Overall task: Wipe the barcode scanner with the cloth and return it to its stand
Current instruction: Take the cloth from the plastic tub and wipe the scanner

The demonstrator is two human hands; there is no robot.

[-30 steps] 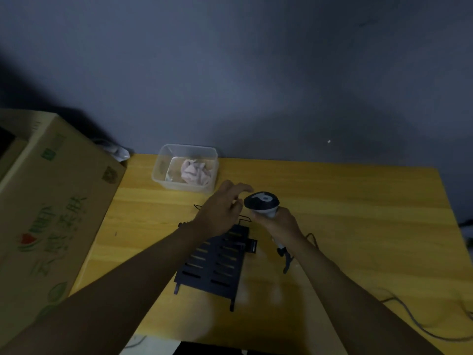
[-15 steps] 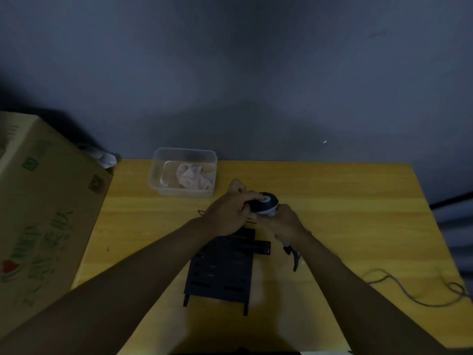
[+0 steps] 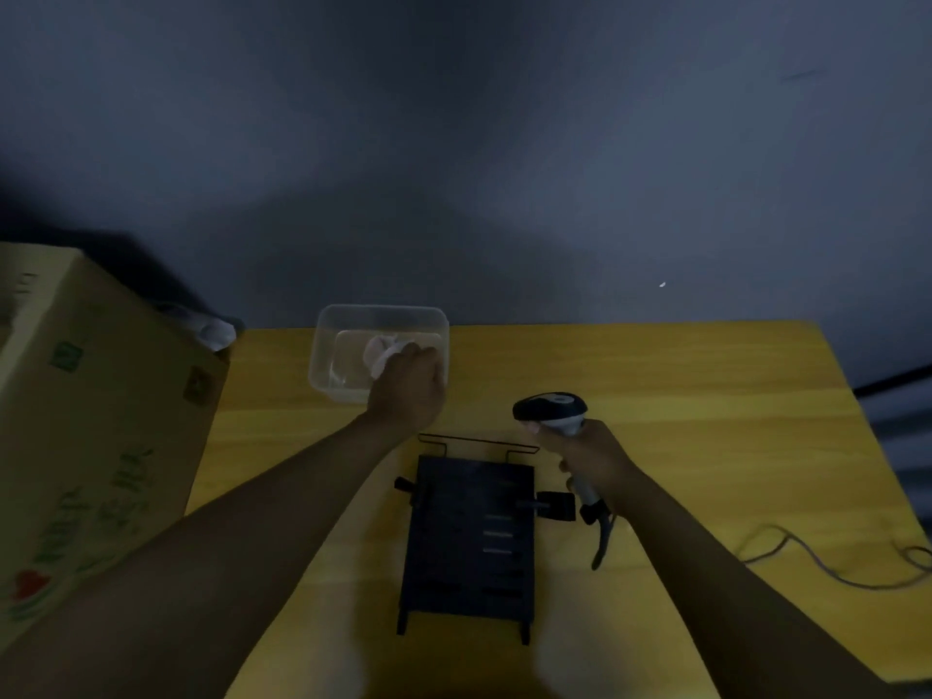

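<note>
My right hand (image 3: pixel 595 456) grips the handle of the barcode scanner (image 3: pixel 552 408), a black and white handheld unit held upright above the table, right of the black slotted stand (image 3: pixel 469 542). My left hand (image 3: pixel 408 383) reaches into the clear plastic tub (image 3: pixel 328 345) at the back of the table, fingers closed on the pale pink cloth (image 3: pixel 378 348). The cloth is still inside the tub and partly hidden by my hand. The scanner's cable (image 3: pixel 600 542) hangs from the handle base.
The yellow wooden table (image 3: pixel 681 421) ends at a dark wall behind. A large cardboard box (image 3: pixel 85 421) stands at the left edge. A loose grey cable (image 3: pixel 832 567) lies on the table at the right.
My left hand left the scanner head and moved back-left into the tub, closing on the cloth. My right hand keeps the scanner, now a bit further right.
</note>
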